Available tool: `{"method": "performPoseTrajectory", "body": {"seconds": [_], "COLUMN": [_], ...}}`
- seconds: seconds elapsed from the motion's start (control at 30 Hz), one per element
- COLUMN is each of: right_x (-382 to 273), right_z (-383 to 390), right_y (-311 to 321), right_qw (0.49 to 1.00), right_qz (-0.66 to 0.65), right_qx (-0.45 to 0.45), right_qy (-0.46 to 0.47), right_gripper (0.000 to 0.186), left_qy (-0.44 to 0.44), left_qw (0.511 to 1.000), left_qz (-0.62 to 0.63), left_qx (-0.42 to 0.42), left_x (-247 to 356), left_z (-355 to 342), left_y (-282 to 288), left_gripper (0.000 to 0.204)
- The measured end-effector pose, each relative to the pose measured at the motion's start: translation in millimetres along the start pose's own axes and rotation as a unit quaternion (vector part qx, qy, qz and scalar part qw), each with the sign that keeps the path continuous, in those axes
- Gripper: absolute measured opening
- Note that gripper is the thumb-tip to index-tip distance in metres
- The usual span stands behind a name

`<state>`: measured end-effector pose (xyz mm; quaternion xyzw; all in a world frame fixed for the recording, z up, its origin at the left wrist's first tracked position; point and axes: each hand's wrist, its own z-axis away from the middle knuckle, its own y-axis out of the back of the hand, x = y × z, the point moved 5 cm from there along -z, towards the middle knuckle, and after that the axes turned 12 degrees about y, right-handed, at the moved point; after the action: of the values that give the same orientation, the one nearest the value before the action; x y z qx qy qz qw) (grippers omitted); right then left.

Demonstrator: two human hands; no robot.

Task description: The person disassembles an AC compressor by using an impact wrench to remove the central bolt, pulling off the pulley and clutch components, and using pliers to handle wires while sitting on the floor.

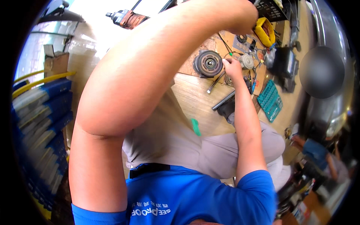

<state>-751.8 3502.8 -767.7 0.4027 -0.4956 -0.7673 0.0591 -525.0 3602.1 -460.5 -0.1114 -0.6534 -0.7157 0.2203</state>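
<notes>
Across the upper part of the view stretches my left arm, bent at the elbow, with my left hand (243,18) at the top, beside the yellow container (264,32). Its fingers are hidden and blurred. My right hand (233,68) is closed, thumb and fingertips together beside a dark round grooved pulley (209,63) on a cardboard sheet. A small green tip (231,54) shows just above the fingers; what they grip is too small to tell. Right of that hand lies a silvery round metal part (246,61). A metal bar tool (214,85) rests below the pulley.
A teal tool case (270,100) lies open at the right, near a black box (285,63). A dark tube (224,99) is by my knee. Blue boxes (56,105) are stacked left; a power tool (127,18) lies top left. A car (333,97) and another person (318,153) are at right.
</notes>
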Motion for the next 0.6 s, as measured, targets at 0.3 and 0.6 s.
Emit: {"method": "performPoseTrajectory", "body": {"seconds": [0.3, 0.6], "right_x": [-1, 21], "right_z": [29, 19], "right_y": [-44, -62], "right_qw": [0.891, 0.94], "right_qz": [-0.42, -0.281], "right_qx": [0.002, 0.142], "right_qy": [-0.172, -0.131], "right_gripper": [0.043, 0.044], "left_qy": [0.077, 0.375], "left_qw": [0.993, 0.897], "left_qz": [-0.095, 0.231], "left_qx": [0.001, -0.018], "left_x": [-6, -65], "left_z": [-8, 13], "left_y": [-50, -215], "left_gripper": [0.033, 0.053]}}
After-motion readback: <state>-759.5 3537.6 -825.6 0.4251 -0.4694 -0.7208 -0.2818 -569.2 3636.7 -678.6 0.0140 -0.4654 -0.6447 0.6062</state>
